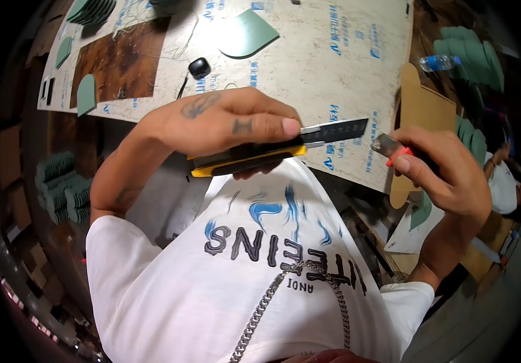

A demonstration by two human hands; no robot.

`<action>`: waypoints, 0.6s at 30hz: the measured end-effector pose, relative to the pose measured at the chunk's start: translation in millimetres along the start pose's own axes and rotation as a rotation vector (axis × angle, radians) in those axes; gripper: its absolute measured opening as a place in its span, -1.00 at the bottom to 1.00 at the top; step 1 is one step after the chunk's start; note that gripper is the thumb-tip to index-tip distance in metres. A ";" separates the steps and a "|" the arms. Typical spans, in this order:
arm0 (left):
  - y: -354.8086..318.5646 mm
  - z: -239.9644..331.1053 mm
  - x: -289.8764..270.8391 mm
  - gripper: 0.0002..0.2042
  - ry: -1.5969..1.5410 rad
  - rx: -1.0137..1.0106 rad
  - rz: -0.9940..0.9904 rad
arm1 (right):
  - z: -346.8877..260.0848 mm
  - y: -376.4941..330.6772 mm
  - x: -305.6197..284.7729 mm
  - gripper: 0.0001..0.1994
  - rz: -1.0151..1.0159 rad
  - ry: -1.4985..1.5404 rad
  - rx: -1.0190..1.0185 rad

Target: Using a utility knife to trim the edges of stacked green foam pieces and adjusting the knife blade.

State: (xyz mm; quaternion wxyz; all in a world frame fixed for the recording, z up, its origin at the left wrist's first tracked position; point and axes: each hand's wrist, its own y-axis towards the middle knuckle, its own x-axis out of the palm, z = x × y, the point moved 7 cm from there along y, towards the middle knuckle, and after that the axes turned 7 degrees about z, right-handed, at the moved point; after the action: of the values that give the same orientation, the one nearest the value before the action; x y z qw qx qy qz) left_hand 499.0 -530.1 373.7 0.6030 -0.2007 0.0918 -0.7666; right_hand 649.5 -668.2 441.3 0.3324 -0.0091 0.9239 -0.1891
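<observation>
While the left hand [224,121] is clamped round a yellow-and-black utility knife [272,151] with its dark blade pushed out to the right, the right hand [448,169] pinches a small metal blade piece with a red tab [393,150] just off the knife's tip; both hover over the bench [345,66] near its front edge. Farther back lie a green cut shape [245,33] and a small black object [199,66]; a water bottle [439,62] lies off the right edge.
</observation>
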 end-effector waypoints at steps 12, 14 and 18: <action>5.3 4.6 6.7 -0.54 0.303 -0.026 0.052 | 3.4 12.5 8.3 -0.74 -0.131 0.001 -0.051; 5.1 4.6 6.8 -0.54 0.303 -0.039 0.049 | 3.2 13.4 10.0 -0.73 -0.110 0.011 -0.098; 3.2 1.1 5.4 -0.56 0.327 -0.033 0.081 | -1.4 21.6 12.2 -0.72 -0.147 -0.005 -0.082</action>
State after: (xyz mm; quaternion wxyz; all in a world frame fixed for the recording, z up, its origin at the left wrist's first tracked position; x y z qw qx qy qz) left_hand 501.2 -535.9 374.6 0.6070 -0.0796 0.2092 -0.7625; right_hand 641.4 -649.5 427.1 0.3195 -0.0910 0.9269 -0.1749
